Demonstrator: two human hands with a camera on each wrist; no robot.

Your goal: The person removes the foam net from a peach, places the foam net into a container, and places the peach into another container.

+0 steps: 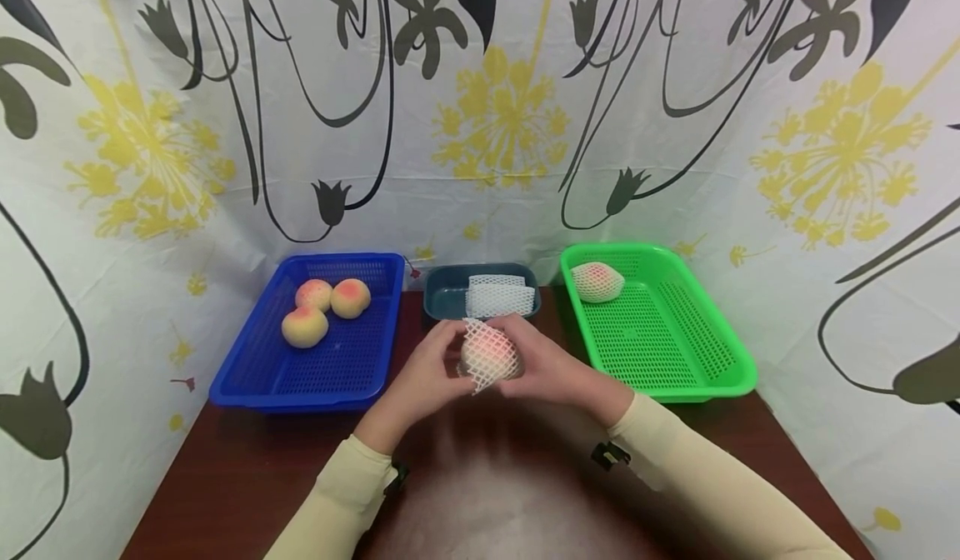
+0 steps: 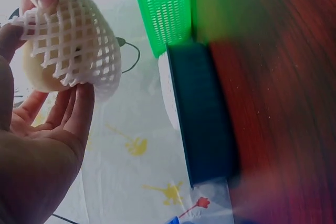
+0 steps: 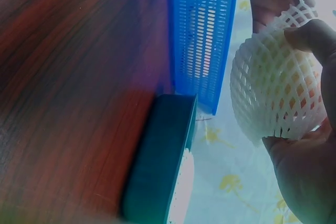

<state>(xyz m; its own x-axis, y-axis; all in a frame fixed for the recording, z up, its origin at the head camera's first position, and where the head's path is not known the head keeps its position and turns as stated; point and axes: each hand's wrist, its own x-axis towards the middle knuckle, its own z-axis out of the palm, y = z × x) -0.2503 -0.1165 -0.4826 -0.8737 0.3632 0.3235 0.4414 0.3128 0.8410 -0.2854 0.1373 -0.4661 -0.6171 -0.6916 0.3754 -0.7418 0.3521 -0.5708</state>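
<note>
A peach (image 1: 495,347) in a white foam net (image 2: 97,51) is held up between both hands, in front of the small dark teal tray. My left hand (image 1: 429,374) grips it from the left, thumb and fingertips at the net's edge. From the other side my right hand (image 1: 551,367) grips the netted peach, its fingers curled round it. In the left wrist view part of the peach's pale skin (image 2: 38,69) shows outside the net. The right wrist view shows the mesh (image 3: 273,87) stretched over the other side.
Several bare peaches (image 1: 305,327) lie in the blue basket (image 1: 352,374) at left. White foam nets (image 1: 498,295) are in the teal tray (image 1: 444,303) at the back. At right, the green basket (image 1: 660,339) holds one netted peach (image 1: 597,282). A patterned curtain (image 1: 495,227) stands behind the brown table (image 1: 480,493).
</note>
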